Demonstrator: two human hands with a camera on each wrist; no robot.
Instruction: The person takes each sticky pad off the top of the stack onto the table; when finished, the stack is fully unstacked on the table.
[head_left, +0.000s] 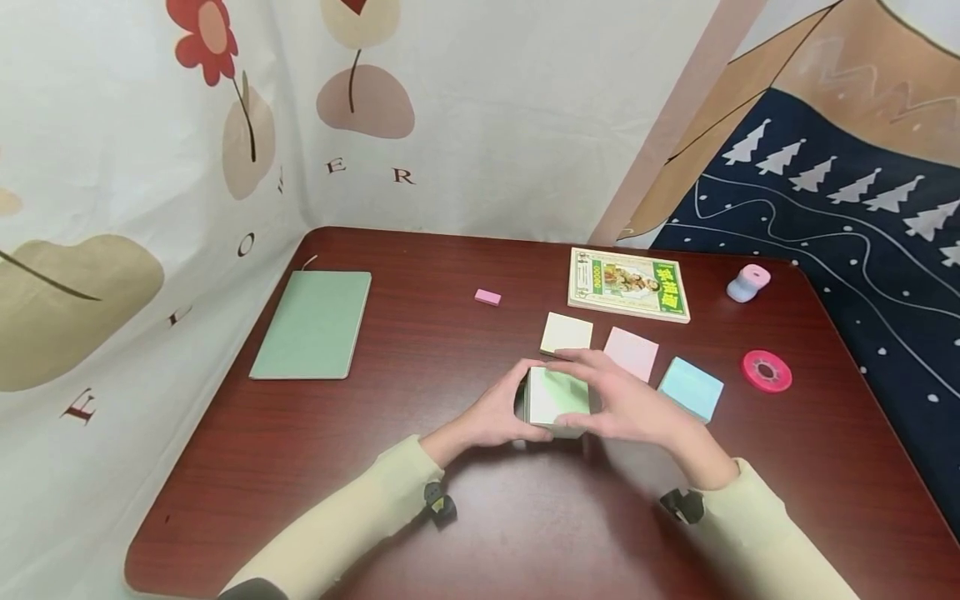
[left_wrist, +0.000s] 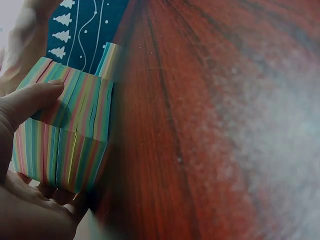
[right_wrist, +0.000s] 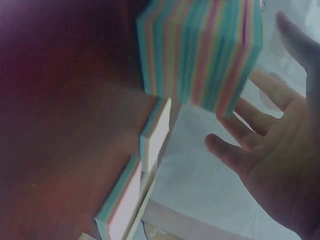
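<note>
Brown table (head_left: 420,333), notebook (head_left: 315,325), paper pads (head_left: 691,388), perhaps eraser (head_left: 488,297)

A chunky block of square paper notes (head_left: 553,398) sits upright, just below and right of the head view's centre, its pale green top sheet facing up. Sides show teal, pink, yellow and green stripes, with thin gaps between layers; the underside is hidden.

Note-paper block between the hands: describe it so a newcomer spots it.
On the reddish-brown table, find the left hand and right hand. The note-paper block is between them, pale green on top, striped on its sides. Unlike the thin cream pad, pink pad and blue pad nearby, it is thick and cube-like.
</note>
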